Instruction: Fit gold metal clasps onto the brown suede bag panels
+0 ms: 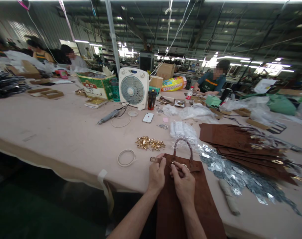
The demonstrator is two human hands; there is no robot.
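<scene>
Bare forearms [136, 215] reach over a brown suede tote bag [177, 212] lying across the table edge. Both hands sit close together at its handle [183, 145]: the left hand [156, 174] pinches a tan strap tab [155, 159], and the right hand [183, 184] grips a metal fitting [179, 165]. Just ahead lie gold rivets [150, 143]; to the right, stacked brown leather panels [240, 146] and silver foil scraps [237, 176] cover the pale table [53, 116]. Farther ahead stands a white fan [134, 88], beneath steel factory roof trusses [215, 33].
</scene>
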